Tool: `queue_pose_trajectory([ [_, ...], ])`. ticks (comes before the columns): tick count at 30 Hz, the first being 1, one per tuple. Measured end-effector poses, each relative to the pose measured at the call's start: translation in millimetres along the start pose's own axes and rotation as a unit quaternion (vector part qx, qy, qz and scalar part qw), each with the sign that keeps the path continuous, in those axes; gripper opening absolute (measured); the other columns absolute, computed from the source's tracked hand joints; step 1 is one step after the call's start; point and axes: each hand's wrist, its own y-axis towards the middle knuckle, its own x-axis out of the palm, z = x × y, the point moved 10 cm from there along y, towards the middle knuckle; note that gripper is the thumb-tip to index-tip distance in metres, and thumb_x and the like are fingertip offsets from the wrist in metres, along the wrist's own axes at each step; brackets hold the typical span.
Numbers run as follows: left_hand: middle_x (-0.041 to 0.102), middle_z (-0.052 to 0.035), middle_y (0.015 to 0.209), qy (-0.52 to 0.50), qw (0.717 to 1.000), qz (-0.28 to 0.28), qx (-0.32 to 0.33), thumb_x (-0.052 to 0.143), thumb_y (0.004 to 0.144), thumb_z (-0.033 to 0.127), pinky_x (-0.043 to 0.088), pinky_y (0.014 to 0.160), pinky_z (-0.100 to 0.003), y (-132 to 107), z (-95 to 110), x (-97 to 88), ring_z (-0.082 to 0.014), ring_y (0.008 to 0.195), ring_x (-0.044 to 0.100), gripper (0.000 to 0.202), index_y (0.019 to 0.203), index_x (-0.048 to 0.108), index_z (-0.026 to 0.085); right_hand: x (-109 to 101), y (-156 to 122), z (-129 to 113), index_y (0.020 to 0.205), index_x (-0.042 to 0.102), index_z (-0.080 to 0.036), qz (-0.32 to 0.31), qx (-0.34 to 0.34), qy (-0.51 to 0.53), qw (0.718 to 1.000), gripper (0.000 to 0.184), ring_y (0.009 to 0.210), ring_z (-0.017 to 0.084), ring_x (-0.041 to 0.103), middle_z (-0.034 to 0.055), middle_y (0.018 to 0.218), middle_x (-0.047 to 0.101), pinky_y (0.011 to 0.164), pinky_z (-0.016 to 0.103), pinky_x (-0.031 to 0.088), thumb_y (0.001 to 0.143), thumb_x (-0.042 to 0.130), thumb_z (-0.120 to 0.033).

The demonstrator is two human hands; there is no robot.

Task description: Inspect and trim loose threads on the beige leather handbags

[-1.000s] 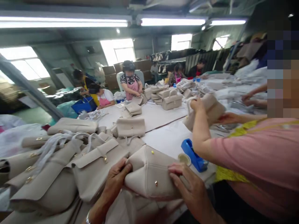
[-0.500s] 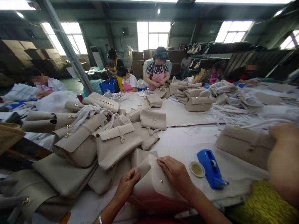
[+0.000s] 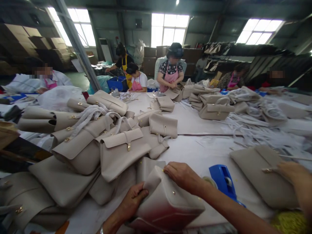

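Observation:
A beige leather handbag (image 3: 168, 201) lies bottom-up at the near table edge, small gold studs showing. My left hand (image 3: 133, 201) is closed on its left corner, thumb pinching the folded edge. My right hand (image 3: 181, 174) presses on the bag's top edge, fingers curled over it. Just right of my right hand sits a blue tape dispenser (image 3: 224, 182).
A heap of finished beige handbags (image 3: 117, 149) fills the left of the white table (image 3: 195, 149). A co-worker's hand (image 3: 290, 169) at right rests on another flat bag (image 3: 263, 172). White straps (image 3: 255, 126) lie far right. Several people work at the table's far end.
The view has swung left and down, away from the co-worker in pink. The bag has tipped in my hands; the co-worker's bag now lies flat on the table.

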Motion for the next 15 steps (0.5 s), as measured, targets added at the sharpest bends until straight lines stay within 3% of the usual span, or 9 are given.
queue_pose_trajectory([
  [3,0.067,-0.0025,0.090,0.016,0.999,-0.034,-0.015,0.063,0.089,0.044,0.041,0.071,-0.022,2,3,7.8,-0.0158,0.079,0.053,0.036,0.106,0.071,0.014,3,9,5,0.088,0.057,-0.018,-0.026,-0.026,0.029,0.999,0.021,0.069,0.014,0.051,0.0017,0.080,0.059,0.063,0.028,0.037,0.100,0.040,-0.020],
  [6,0.068,-0.0026,0.086,0.015,0.997,-0.062,-0.035,0.062,0.090,0.043,0.040,0.069,-0.022,3,4,12.3,-0.0153,0.075,0.054,0.035,0.103,0.073,0.013,7,18,8,0.092,0.058,-0.018,-0.043,-0.034,0.122,0.991,0.014,0.074,0.013,0.053,0.0017,0.084,0.060,0.068,0.026,0.040,0.097,0.045,-0.018],
  [9,0.070,-0.0041,0.092,0.016,0.997,-0.067,-0.042,0.060,0.091,0.047,0.042,0.071,-0.023,3,6,5.0,-0.0176,0.079,0.058,0.039,0.108,0.071,0.014,9,24,20,0.093,0.061,-0.019,-0.004,0.017,0.245,0.969,0.012,0.074,0.011,0.054,0.0001,0.084,0.062,0.070,0.023,0.040,0.093,0.050,-0.016],
  [12,0.069,-0.0069,0.103,0.076,0.996,-0.030,-0.029,0.057,0.092,0.049,0.046,0.080,-0.027,-1,13,-13.0,-0.0224,0.092,0.061,0.042,0.114,0.067,0.014,18,24,37,0.087,0.063,-0.019,0.046,0.101,0.325,0.939,0.011,0.070,0.009,0.053,-0.0014,0.080,0.062,0.068,0.021,0.040,0.088,0.053,-0.014],
  [15,0.059,-0.0107,0.130,0.139,0.988,0.066,0.000,0.055,0.092,0.053,0.043,0.101,-0.033,-7,35,-29.6,-0.0267,0.118,0.056,0.055,0.135,0.050,0.019,25,24,40,0.086,0.064,-0.019,0.061,0.137,0.346,0.926,0.012,0.071,0.010,0.054,-0.0015,0.080,0.063,0.068,0.021,0.039,0.085,0.054,-0.012],
])
